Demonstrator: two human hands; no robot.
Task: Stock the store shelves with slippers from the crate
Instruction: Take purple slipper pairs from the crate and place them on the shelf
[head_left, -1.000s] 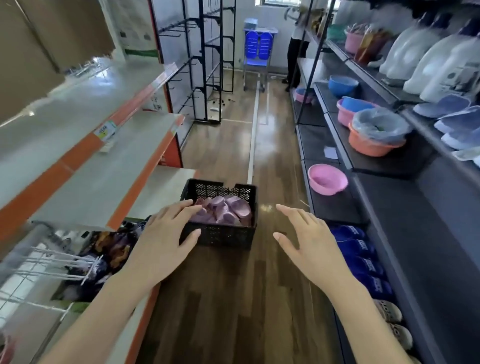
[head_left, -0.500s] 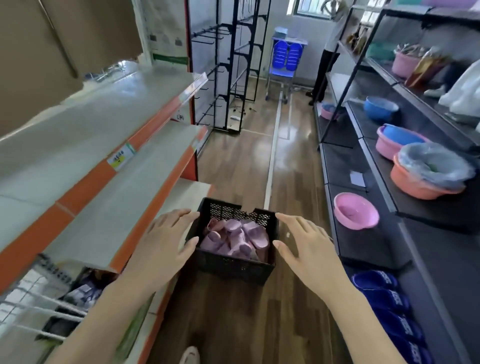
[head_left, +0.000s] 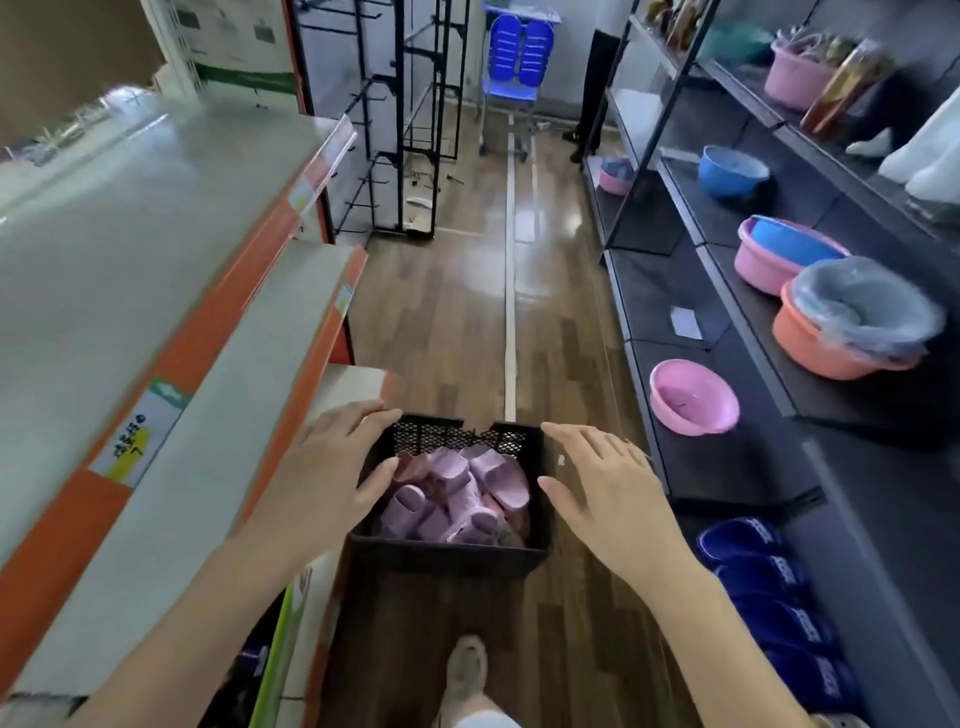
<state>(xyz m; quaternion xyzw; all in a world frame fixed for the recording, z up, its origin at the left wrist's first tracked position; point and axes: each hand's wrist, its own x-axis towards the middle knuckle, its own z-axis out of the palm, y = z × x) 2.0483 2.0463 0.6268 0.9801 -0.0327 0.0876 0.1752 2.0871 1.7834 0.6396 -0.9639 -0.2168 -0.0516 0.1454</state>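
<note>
So the crate (head_left: 447, 558) of slippers (head_left: 457, 499) sits dead ahead on the floor (head_left: 457, 322), long side running away, flanked evenly by the left hand (head_left: 332, 467) and right hand (head_left: 608, 483), both spread open, holding nothing.

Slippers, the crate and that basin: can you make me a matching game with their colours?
Things:
1. crate
2. slippers in the crate
3. slippers on the low right shelf
4. basin lined with a plastic bag

Colours:
A. orange
B. black
C. dark blue
D. lilac

Pairs: 1-B, 2-D, 3-C, 4-A.
</note>
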